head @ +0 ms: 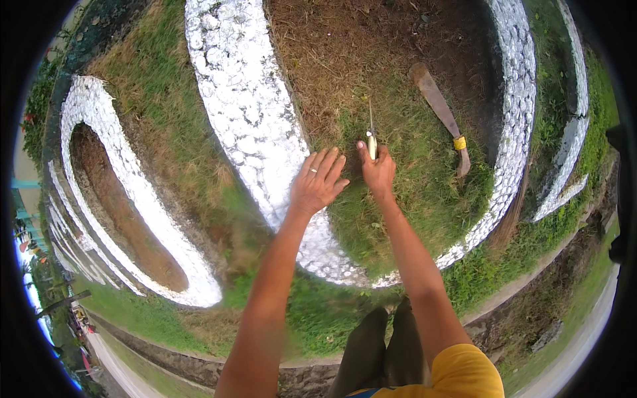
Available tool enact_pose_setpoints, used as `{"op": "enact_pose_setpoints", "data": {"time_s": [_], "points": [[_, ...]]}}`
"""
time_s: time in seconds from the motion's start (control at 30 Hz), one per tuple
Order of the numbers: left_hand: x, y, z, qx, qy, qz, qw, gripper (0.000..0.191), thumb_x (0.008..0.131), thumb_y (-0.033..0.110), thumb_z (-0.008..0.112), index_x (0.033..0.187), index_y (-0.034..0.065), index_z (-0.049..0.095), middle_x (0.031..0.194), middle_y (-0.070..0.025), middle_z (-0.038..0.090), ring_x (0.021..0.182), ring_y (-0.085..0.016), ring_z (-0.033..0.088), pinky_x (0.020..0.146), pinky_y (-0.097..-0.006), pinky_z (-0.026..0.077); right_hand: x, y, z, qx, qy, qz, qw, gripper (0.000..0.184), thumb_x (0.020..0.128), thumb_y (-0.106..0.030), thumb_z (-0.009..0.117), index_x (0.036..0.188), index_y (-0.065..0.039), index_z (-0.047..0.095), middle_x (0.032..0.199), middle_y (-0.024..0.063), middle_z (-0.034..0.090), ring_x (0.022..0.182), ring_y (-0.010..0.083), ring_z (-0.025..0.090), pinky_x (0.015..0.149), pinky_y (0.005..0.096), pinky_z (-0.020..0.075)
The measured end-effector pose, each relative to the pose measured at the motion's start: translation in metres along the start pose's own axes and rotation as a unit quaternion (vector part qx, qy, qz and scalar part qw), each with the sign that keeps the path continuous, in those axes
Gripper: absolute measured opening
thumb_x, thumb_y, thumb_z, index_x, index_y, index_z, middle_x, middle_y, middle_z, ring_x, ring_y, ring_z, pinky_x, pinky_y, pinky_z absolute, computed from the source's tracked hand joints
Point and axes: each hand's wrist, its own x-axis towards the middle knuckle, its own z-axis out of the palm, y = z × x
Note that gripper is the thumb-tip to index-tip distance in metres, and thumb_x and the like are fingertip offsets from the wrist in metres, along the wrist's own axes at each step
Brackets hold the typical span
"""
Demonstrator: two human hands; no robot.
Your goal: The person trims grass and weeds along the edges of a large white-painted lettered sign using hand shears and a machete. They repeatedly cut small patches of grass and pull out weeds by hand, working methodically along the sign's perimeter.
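My left hand, with a ring on one finger, rests palm down at the inner edge of a white-painted stone border. Its fingers are slightly apart, and it holds nothing. In my right hand is the pale handle of a thin-bladed hand tool; the narrow metal blade points away from me into the grass. The blade's exact shape is hard to make out against the growth. To the right of that hand, a bolo machete with a rusty blade and a yellow-wrapped grip lies on the ground.
Brown soil with dry clippings covers the bed's far part. A stick broom lies outside the border on the right. Leftward is another white-edged bed. A low concrete edge runs behind me, beside a rough ditch.
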Motion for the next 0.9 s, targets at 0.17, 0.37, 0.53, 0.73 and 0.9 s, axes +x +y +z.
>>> {"op": "enact_pose_setpoints", "data": {"time_s": [0.17,0.37,0.53,0.73,0.9], "points": [[0.002,0.002,-0.001,0.032,0.027,0.009,0.999,0.029,0.09,0.038,0.061,0.098,0.01,0.063,0.118,-0.0079,0.06,0.117,-0.024,0.054,0.108,-0.0419,0.037,-0.031,0.015,-0.004,-0.101,-0.04,-0.164,0.98,0.055,0.075,-0.045,0.076,0.092,0.003,0.056,0.087,0.0251,0.061,0.081,0.0437,0.061,0.07,0.05,0.0495],[0.007,0.002,-0.003,0.05,0.017,0.02,0.998,0.026,0.089,0.037,0.062,0.09,0.0109,0.063,0.105,-0.0064,0.064,0.108,-0.023,0.058,0.105,-0.0403,0.039,0.025,0.023,-0.028,0.175,0.142,0.179,0.958,0.07,0.08,-0.059,0.068,0.107,0.005,0.055,0.082,0.0181,0.06,0.078,0.0316,0.06,0.07,0.0467,0.0473],[0.009,0.004,-0.006,0.05,0.007,0.018,0.999,0.025,0.089,0.036,0.062,0.089,0.011,0.063,0.103,-0.006,0.064,0.105,-0.023,0.058,0.103,-0.0405,0.04,-0.041,0.064,-0.042,-0.211,0.012,-0.152,0.966,0.077,0.075,-0.055,0.072,0.12,0.004,0.051,0.098,0.0173,0.054,0.091,0.0314,0.052,0.08,0.0448,0.0389],[0.009,0.004,-0.007,0.045,0.012,0.021,0.999,0.025,0.089,0.035,0.063,0.09,0.0104,0.064,0.102,-0.0064,0.064,0.103,-0.023,0.059,0.102,-0.0406,0.041,-0.043,0.079,-0.031,-0.282,0.042,-0.182,0.941,0.076,0.076,-0.055,0.071,0.122,0.003,0.051,0.098,0.0138,0.052,0.093,0.03,0.048,0.081,0.0421,0.0355],[0.009,0.003,-0.006,0.043,0.016,0.022,0.999,0.025,0.088,0.035,0.064,0.089,0.0104,0.064,0.1,-0.0066,0.064,0.102,-0.022,0.059,0.102,-0.0406,0.041,-0.009,0.058,-0.021,-0.287,0.057,-0.213,0.932,0.075,0.077,-0.061,0.068,0.116,0.001,0.054,0.095,0.0134,0.052,0.091,0.0292,0.047,0.082,0.0426,0.0349]]}}
